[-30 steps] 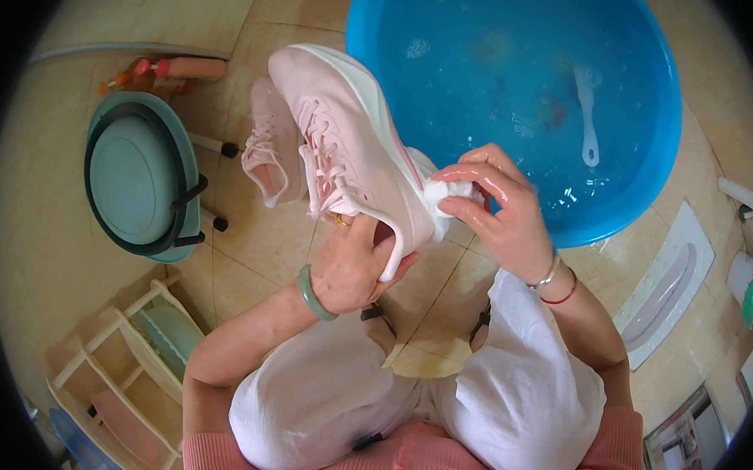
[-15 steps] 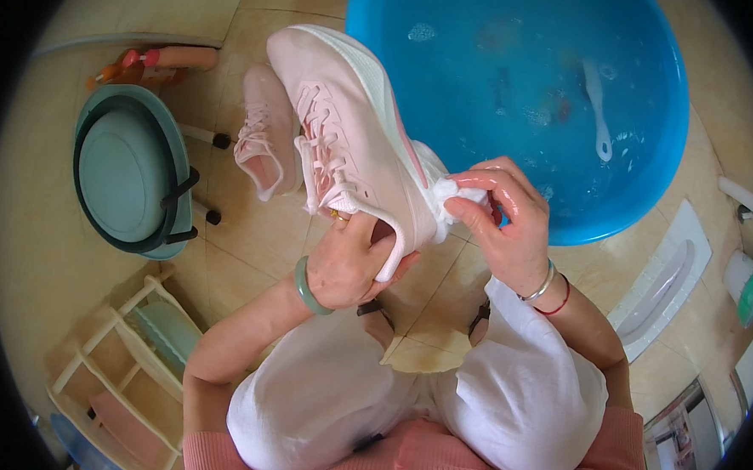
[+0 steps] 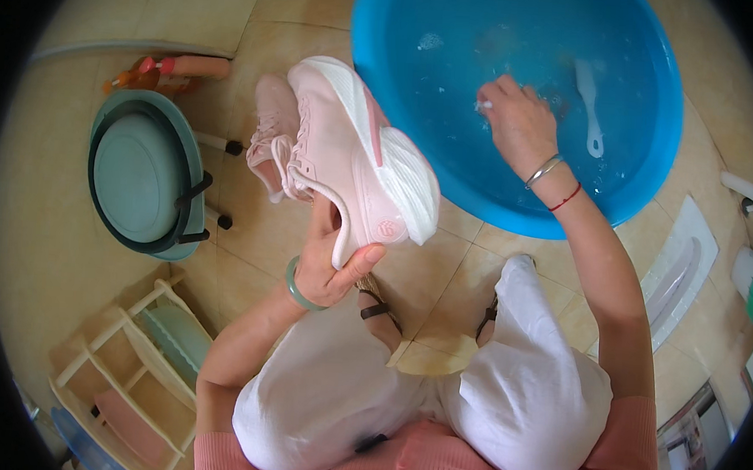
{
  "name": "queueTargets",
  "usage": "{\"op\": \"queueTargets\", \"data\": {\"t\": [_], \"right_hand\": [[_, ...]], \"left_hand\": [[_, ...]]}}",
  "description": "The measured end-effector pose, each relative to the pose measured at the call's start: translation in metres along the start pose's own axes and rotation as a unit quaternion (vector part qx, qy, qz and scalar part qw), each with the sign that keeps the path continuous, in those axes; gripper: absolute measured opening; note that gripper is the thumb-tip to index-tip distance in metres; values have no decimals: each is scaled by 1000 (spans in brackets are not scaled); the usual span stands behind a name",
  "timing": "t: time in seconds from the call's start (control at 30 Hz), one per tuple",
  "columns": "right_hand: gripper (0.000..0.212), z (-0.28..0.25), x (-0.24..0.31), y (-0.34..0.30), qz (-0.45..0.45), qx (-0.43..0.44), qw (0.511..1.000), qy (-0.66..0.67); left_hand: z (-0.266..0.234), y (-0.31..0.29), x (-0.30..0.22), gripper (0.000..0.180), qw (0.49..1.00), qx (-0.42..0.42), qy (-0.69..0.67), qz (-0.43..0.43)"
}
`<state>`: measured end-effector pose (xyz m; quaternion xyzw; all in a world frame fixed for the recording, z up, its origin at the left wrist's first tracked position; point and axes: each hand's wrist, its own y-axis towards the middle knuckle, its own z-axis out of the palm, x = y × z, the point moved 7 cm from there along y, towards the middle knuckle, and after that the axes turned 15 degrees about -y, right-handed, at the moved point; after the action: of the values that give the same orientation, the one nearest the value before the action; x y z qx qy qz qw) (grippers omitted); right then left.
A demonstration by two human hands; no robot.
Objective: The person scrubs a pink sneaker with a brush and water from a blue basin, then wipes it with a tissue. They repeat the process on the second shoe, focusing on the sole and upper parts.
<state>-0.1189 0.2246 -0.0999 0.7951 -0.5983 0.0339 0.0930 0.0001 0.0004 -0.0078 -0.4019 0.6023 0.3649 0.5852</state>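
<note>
My left hand [image 3: 328,271] grips a pale pink sneaker [image 3: 335,135] at the heel, with fingers inside the opening and thumb along the outside. The shoe is tilted, so its thick white sole [image 3: 405,181] faces right. Over the blue basin [image 3: 472,208] of water, my right hand [image 3: 523,123] is closed at the water's surface. A bit of white cloth [image 3: 484,106] shows at its fingertips; the rest is hidden by the hand. To the right of that hand, a white-handled brush [image 3: 589,110] lies in the water.
A second pink sneaker [image 3: 267,136] rests on the tiled floor behind the held one. At left stand stacked green-grey basins [image 3: 137,176], orange and pink bottles [image 3: 168,75] and a cream rack [image 3: 123,366]. A white floor fixture [image 3: 681,268] is at right.
My right hand has moved from the shoe's heel forward to the basin water, taking the white cloth along. The held sneaker has rolled, showing more of its sole, and sits slightly lower.
</note>
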Motion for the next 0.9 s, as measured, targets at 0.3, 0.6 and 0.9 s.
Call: {"op": "queueTargets", "data": {"t": [0.3,0.6,0.9], "right_hand": [[26,-2,2,-35,251,225,678,653],[19,7,10,-43,312,178,516,778],[22,8,3,-36,267,150,602,738]], "left_hand": [[30,4,-6,20,944,152,280,87],[38,5,-7,20,954,108,279,-14],[31,18,-18,20,984,55,168,-8]]}}
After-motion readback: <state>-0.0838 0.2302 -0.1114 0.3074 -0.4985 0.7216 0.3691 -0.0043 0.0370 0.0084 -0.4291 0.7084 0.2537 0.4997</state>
